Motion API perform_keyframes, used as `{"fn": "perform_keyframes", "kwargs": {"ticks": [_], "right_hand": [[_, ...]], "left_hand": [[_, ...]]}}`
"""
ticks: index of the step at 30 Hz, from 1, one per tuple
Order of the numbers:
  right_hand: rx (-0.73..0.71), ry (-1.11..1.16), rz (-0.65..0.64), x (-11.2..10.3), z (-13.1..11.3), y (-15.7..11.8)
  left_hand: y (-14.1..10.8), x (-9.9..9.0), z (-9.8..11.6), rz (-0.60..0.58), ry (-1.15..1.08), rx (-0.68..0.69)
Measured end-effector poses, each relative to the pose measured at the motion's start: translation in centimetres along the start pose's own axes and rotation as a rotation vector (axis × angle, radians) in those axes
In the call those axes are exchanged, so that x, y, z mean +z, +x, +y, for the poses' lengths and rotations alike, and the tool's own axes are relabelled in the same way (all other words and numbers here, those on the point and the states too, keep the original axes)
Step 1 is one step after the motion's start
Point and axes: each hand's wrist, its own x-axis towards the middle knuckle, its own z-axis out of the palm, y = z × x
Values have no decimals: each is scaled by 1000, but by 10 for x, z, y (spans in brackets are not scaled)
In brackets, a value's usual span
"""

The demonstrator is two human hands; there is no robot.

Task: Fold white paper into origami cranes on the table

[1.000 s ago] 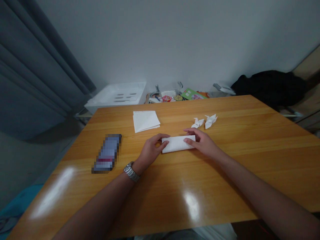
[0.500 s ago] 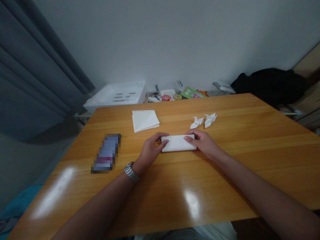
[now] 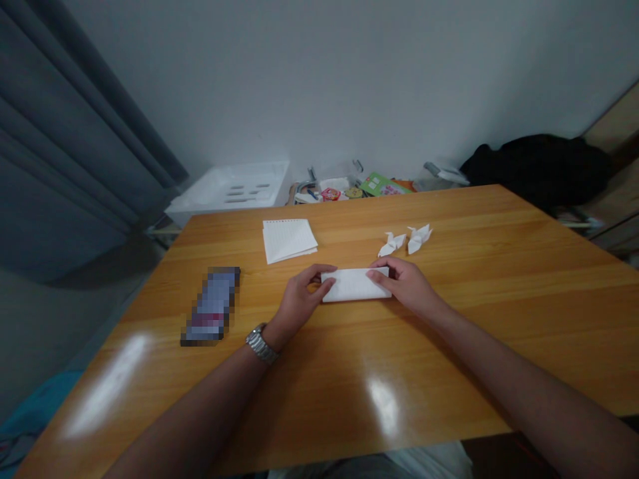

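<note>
A white sheet of paper [image 3: 353,286], folded into a narrow rectangle, lies crosswise between my hands at the middle of the table. My left hand [image 3: 305,293], with a metal watch on the wrist, grips its left end between thumb and fingers. At the other end my right hand [image 3: 402,279] holds it, thumb on top and fingers behind the far edge. Just beyond the right hand sit two folded paper cranes, a nearer crane [image 3: 392,244] and a crane [image 3: 419,239] to its right.
Sheets of lined paper [image 3: 289,239] with a torn edge lie at the back left of the wooden table [image 3: 474,266]. A pixelated phone [image 3: 212,306] is at the left. Behind the table are a white tray [image 3: 200,198], a green booklet [image 3: 382,185] and black cloth [image 3: 539,163].
</note>
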Motion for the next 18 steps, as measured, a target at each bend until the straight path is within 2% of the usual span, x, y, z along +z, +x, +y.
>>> {"fn": "perform_keyframes", "kwargs": {"ticks": [8, 18], "right_hand": [[-28, -39, 20, -1, -2, 0], [-42, -33, 20, -1, -3, 0]], "left_hand": [[0, 2, 0, 0, 7, -55], [0, 0, 4, 5, 18, -58]]}}
